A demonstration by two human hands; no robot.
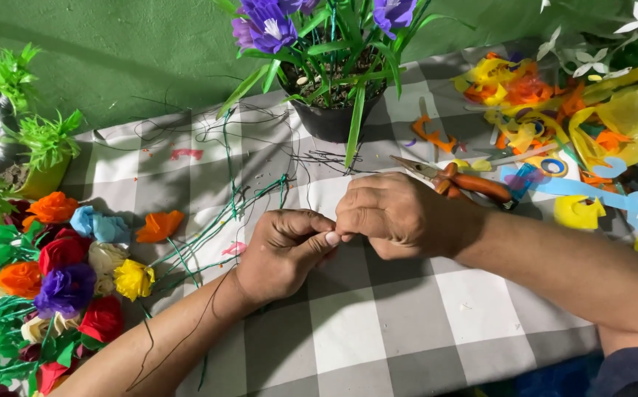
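On the grey-and-white checked cloth point(378, 323), seen from the head camera, the left hand point(282, 250) and right hand point(400, 217) meet fingertip to fingertip, both curled nearly shut, pinching what looks like a thin wire point(179, 342) that trails down across the left forearm. It seems light, springy and easily kinked, best gripped close to the pinch. Orange-handled pliers point(459, 180) lie just behind the right hand; paper flowers point(65, 287) are heaped to the left, and a potted purple plant point(330, 66) stands beyond.
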